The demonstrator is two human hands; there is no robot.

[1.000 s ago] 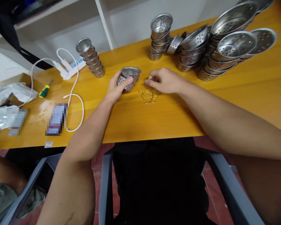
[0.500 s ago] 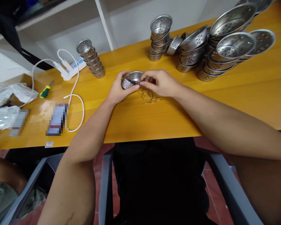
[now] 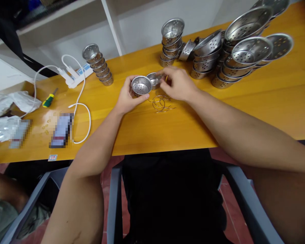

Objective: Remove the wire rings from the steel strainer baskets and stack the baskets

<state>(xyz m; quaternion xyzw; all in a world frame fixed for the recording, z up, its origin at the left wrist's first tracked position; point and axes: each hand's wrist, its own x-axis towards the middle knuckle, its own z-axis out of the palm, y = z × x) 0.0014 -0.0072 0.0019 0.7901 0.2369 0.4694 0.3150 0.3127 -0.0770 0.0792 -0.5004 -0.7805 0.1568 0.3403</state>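
My left hand [image 3: 125, 98] grips a small perforated steel cup [image 3: 141, 85] just above the yellow table [image 3: 167, 128], its mouth facing me. My right hand [image 3: 179, 83] holds a second small steel cup [image 3: 154, 79] right beside the first, pinched at its far rim. A loose heap of thin wire rings [image 3: 161, 102] lies on the table just below both hands.
Stacks of small steel cups stand at back left [image 3: 98, 64] and back centre [image 3: 170, 40]; larger perforated steel bowls [image 3: 244, 51] pile up at back right. A white power strip with cable [image 3: 73, 73], a screwdriver [image 3: 49, 98] and plastic bags [image 3: 5, 112] lie at left.
My right hand left the wire rings, came to the cup in my left hand, and now holds a second cup apart from the first. The left cup tipped its mouth toward me.
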